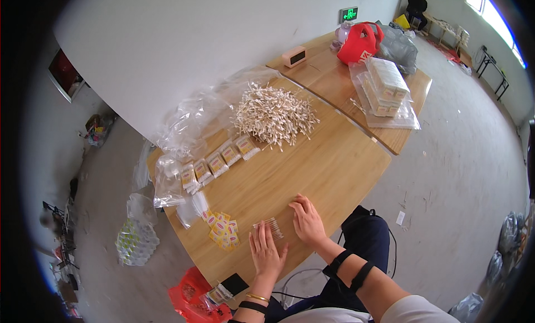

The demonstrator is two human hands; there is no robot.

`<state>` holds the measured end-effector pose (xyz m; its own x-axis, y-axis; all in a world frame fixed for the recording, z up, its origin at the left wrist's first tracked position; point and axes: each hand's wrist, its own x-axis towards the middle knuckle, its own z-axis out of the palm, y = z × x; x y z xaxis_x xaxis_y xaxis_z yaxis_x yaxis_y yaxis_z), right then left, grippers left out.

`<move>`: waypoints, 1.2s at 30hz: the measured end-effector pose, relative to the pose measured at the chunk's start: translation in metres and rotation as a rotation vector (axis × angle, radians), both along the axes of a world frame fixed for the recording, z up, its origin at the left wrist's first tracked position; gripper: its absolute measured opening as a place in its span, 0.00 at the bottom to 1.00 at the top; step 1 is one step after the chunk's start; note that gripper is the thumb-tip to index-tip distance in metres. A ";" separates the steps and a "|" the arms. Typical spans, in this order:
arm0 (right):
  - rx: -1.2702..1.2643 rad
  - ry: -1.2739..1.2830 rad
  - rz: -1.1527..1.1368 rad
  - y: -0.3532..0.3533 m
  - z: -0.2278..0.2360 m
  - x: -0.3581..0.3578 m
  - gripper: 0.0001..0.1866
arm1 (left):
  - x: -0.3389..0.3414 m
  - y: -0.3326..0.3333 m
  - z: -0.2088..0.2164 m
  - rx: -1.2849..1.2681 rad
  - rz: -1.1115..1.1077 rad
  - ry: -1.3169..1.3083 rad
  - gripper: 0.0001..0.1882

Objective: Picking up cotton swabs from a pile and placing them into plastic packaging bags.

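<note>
A small row of cotton swabs (275,228) lies side by side near the front edge of the wooden table (329,167). My left hand (267,255) rests flat with outstretched fingers, its fingertips over the left part of that row. To the right of the swabs, my right hand (308,221) touches the tabletop, fingers loosely bent, no object visible in it. Yellow and white printed cards (224,231) are spread left of my left hand, beside clear plastic sleeves (192,209). Farther back is a big heap of loose cotton swabs (276,114).
Several filled swab packs (216,163) line up before crumpled clear plastic bags (184,125). On the adjoining table are stacked white packages (385,86), a red bag (361,43) and a pink clock (294,56). A red plastic bag (192,292) hangs at the near left corner.
</note>
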<state>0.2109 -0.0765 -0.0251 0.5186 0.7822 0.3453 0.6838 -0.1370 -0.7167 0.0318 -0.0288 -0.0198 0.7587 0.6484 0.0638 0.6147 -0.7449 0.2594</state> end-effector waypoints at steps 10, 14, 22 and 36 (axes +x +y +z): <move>0.001 -0.003 0.013 0.000 -0.003 0.000 0.18 | 0.003 0.015 -0.002 0.167 0.039 -0.046 0.36; -0.016 0.017 0.015 0.000 0.004 -0.002 0.18 | -0.001 0.014 -0.008 0.164 0.042 -0.024 0.34; -0.041 -0.097 0.069 -0.002 -0.006 0.000 0.19 | 0.000 0.012 -0.011 0.169 0.006 -0.035 0.35; -0.157 -0.360 0.349 0.001 -0.003 -0.004 0.23 | -0.005 0.009 -0.019 0.110 0.042 -0.047 0.38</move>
